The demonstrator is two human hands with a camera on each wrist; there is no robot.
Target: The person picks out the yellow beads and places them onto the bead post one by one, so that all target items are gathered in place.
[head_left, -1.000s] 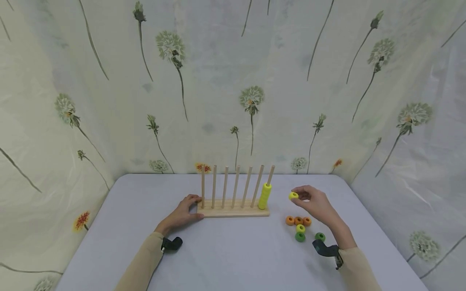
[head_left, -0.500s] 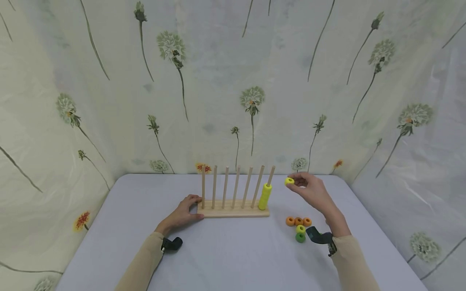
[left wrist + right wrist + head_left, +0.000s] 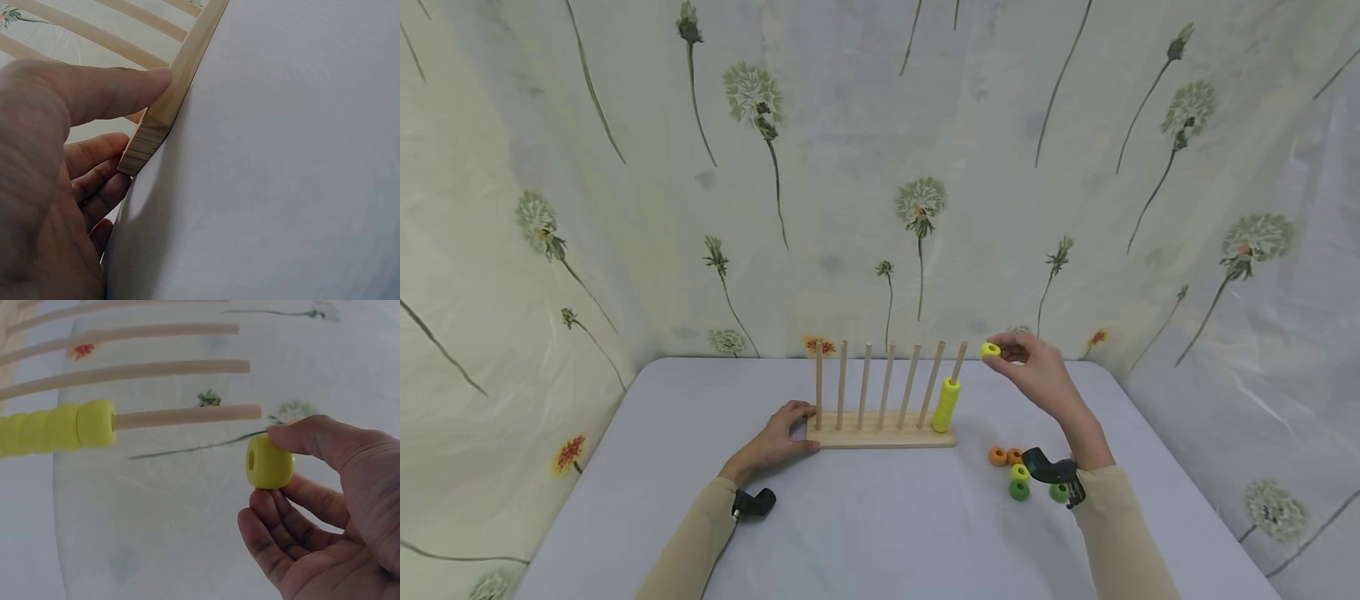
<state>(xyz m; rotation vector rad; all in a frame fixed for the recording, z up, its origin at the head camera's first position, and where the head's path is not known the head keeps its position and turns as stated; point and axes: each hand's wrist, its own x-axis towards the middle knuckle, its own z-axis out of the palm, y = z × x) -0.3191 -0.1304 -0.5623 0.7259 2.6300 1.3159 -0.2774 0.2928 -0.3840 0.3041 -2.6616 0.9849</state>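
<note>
A wooden peg stand (image 3: 880,439) with a row of upright dowels stands on the table. My left hand (image 3: 772,439) grips the stand's left end, thumb on the front edge and fingers behind, as the left wrist view shows. Several yellow beads are stacked on the rightmost dowel (image 3: 194,416), whose top part is bare. Beside that dowel's tip, my right hand (image 3: 1042,373) pinches a yellow bead (image 3: 272,464) between thumb and fingers. The bead is apart from the dowel, and its hole faces towards the dowel's end in the right wrist view.
Loose beads lie on the table right of the stand: orange beads (image 3: 997,456), a yellow bead (image 3: 1019,472) and green beads (image 3: 1018,490). The right wrist camera (image 3: 1049,468) partly covers this group. A flower-printed curtain (image 3: 850,183) hangs behind the white table (image 3: 865,525).
My right hand has lifted the yellow bead up and to the left, from above the loose beads to beside the rightmost dowel's tip. The left hand and the stand have stayed put.
</note>
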